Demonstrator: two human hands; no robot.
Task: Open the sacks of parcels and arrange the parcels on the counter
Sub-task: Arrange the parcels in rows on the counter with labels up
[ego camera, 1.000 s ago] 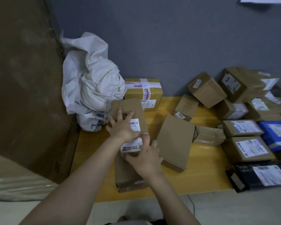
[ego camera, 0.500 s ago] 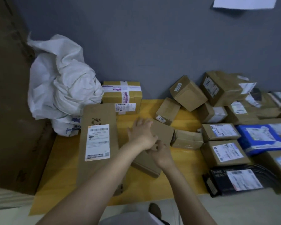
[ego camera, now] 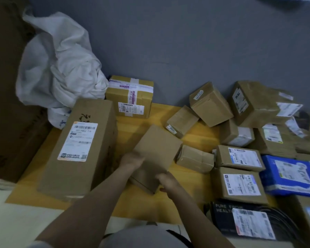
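A plain brown cardboard parcel (ego camera: 155, 154) lies tilted on the yellow counter (ego camera: 132, 199), its blank side up. My left hand (ego camera: 131, 161) grips its left edge and my right hand (ego camera: 168, 182) grips its near right corner. To the left lies a long brown box (ego camera: 82, 149) with a white shipping label, apart from both hands. A crumpled white sack (ego camera: 61, 68) is heaped at the back left corner of the counter.
A taped box (ego camera: 130, 96) stands against the grey wall. Several brown parcels (ego camera: 238, 156) crowd the right half of the counter, with a blue package (ego camera: 290, 174) and a black one (ego camera: 247, 221). A big cardboard sheet (ego camera: 7, 86) leans at the left.
Both hands left the long labelled box, which now lies flat at the left. They moved right to the plain parcel and took hold of its near edge.
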